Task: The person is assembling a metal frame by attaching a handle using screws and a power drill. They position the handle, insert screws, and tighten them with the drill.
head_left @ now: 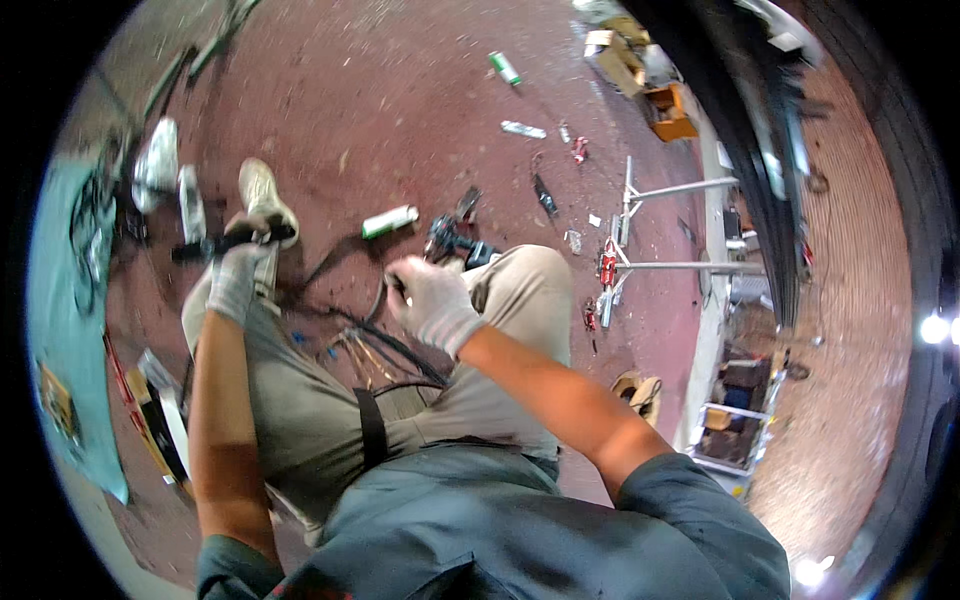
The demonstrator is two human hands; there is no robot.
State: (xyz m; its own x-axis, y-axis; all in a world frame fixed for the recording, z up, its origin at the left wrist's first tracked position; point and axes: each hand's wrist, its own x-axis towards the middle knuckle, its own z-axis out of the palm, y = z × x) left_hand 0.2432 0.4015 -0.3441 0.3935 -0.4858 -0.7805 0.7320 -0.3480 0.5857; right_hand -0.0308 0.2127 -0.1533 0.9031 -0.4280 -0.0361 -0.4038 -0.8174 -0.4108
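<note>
My left hand (238, 268), in a pale work glove, is closed on a dark, bar-like piece (205, 248) above my left shin, near the shoe (258, 185). Blur hides what kind of piece it is. My right hand (435, 302), gloved too, is curled closed in front of my right knee. A black cable (378, 302) runs up to its fingers, and it appears to grip it. More black cable (395, 345) and copper-coloured wires (365, 358) lie between my legs. Just beyond the right hand a cordless drill (452, 242) rests on the floor.
A white-and-green tube (390, 221) lies ahead, another (504, 68) farther off. Black-handled pliers (545, 197) lie to the right. A metal frame stand (660, 267) and dark long bars (765, 190) stand right. A teal sheet (70, 330) covers the left, beside plastic-wrapped items (157, 165).
</note>
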